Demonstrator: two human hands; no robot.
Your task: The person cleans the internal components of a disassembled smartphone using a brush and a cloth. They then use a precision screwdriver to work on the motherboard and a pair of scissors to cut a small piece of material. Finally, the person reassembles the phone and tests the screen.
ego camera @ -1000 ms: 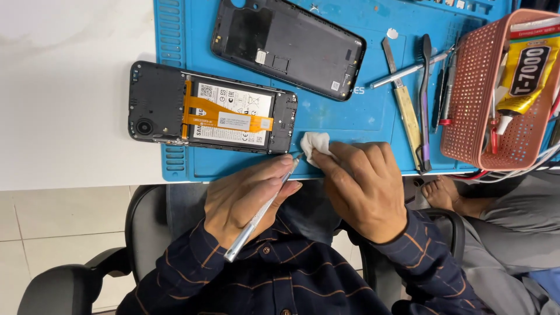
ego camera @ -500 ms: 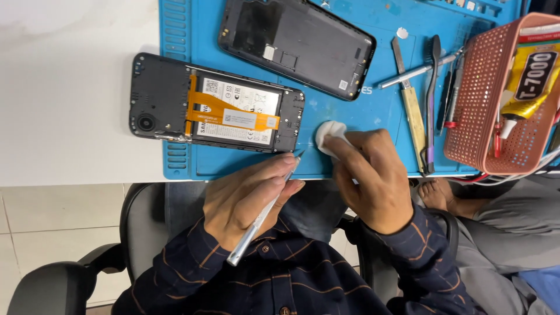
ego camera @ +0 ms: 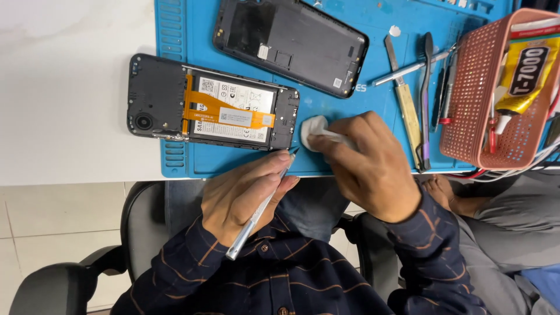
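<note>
Head view: the open black phone (ego camera: pixel 213 111) lies flat on the blue mat (ego camera: pixel 361 111), its long side running 9 to 3. My left hand (ego camera: pixel 245 198) grips a thin shiny metal tool (ego camera: pixel 256 213), tip pointing to 1 o'clock, close to the phone's corner. My right hand (ego camera: pixel 373 169) pinches a soft white wipe (ego camera: pixel 315 131) at the phone's 3 o'clock, just beside it.

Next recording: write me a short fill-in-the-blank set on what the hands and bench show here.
1. The left hand grips a slim silver tool, its tip close to a ___ wad.
2. The right hand presses that wad onto the ___ mat.
3. The opened phone shows an ___ flex cable across its battery.

Missing words: white; blue; orange.
</note>
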